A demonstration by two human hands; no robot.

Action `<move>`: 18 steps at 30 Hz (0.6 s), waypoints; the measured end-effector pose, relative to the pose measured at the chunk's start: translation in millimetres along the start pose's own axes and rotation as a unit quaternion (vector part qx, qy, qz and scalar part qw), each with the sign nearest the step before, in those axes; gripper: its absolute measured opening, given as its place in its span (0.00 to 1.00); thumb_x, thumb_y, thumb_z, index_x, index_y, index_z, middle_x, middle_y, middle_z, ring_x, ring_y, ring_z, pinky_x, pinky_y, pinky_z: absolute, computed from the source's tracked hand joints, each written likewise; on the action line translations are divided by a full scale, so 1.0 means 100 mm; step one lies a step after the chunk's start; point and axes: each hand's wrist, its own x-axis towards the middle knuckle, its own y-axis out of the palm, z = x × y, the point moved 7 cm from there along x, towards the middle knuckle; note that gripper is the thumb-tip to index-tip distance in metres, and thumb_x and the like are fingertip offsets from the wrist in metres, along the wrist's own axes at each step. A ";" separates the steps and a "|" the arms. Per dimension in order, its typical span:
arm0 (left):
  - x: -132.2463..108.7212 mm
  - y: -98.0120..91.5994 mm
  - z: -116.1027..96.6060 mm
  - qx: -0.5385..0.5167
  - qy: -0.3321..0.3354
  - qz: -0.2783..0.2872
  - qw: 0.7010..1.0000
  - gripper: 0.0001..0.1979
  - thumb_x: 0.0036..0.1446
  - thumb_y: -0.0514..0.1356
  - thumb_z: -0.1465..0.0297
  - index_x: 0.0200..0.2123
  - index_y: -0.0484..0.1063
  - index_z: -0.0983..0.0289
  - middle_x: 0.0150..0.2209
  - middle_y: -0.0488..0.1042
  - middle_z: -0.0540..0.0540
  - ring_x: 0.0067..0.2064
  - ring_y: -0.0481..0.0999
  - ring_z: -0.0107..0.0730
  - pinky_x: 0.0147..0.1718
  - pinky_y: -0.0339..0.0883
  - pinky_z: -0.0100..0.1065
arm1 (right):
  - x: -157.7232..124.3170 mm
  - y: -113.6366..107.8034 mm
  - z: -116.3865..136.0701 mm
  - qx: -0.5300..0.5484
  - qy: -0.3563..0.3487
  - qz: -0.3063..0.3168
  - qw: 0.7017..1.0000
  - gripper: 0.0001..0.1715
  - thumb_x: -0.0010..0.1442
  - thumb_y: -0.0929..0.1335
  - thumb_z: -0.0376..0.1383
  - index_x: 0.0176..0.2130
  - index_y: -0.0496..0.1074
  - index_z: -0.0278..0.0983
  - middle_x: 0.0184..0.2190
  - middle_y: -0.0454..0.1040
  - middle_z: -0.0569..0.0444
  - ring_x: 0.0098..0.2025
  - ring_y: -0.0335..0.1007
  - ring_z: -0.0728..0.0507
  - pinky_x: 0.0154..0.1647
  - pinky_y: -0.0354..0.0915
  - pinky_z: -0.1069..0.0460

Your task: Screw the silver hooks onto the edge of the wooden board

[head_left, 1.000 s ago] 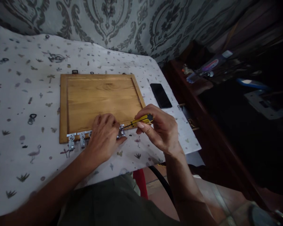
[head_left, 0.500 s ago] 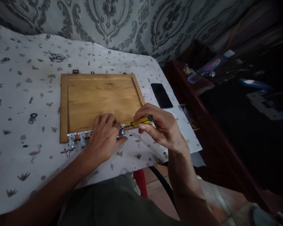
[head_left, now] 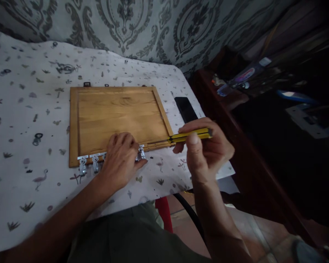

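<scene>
A framed wooden panel lies flat on the patterned tablecloth. Small metal hooks hang off its near edge. My left hand rests palm down on that edge, fingers curled over one of the metal fittings. My right hand is raised to the right of the panel, pinching a yellow-handled screwdriver held level. Its thin shaft points left toward the panel's near right corner.
A black phone lies on the cloth right of the panel. A dark wooden shelf with a plastic bottle stands to the right. Patterned wallpaper backs the table. My lap and a red stool leg show below the table edge.
My right hand has drawn back to the right and lifted, pulling the screwdriver tip away from the fitting. My left hand has stayed on the panel's edge.
</scene>
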 end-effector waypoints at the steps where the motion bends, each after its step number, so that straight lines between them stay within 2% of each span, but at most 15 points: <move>1: 0.00 0.00 0.00 0.000 -0.002 0.001 1.000 0.19 0.56 0.72 0.60 0.42 0.78 0.69 0.45 0.76 0.62 0.53 0.71 0.55 0.55 0.66 0.54 | -0.01 0.02 -0.03 -0.001 0.003 0.012 1.000 0.08 0.69 0.69 0.42 0.40 0.75 0.41 0.36 0.72 0.56 0.21 0.69 0.54 0.19 0.65 0.53; 8: 0.01 0.00 0.01 0.007 -0.001 -0.006 1.000 0.20 0.54 0.73 0.59 0.42 0.78 0.69 0.45 0.76 0.62 0.53 0.71 0.55 0.54 0.67 0.53 | -0.07 0.10 -0.12 -0.004 -0.005 0.052 0.999 0.05 0.69 0.69 0.38 0.41 0.75 0.39 0.32 0.72 0.57 0.24 0.71 0.52 0.23 0.66 0.53; 18: 0.00 0.02 0.01 0.006 0.004 -0.010 1.000 0.20 0.55 0.72 0.60 0.43 0.77 0.69 0.46 0.75 0.62 0.53 0.71 0.56 0.54 0.67 0.54 | -0.06 0.22 -0.18 0.002 0.018 0.092 0.996 0.04 0.70 0.68 0.36 0.40 0.74 0.39 0.35 0.70 0.59 0.23 0.72 0.55 0.26 0.67 0.55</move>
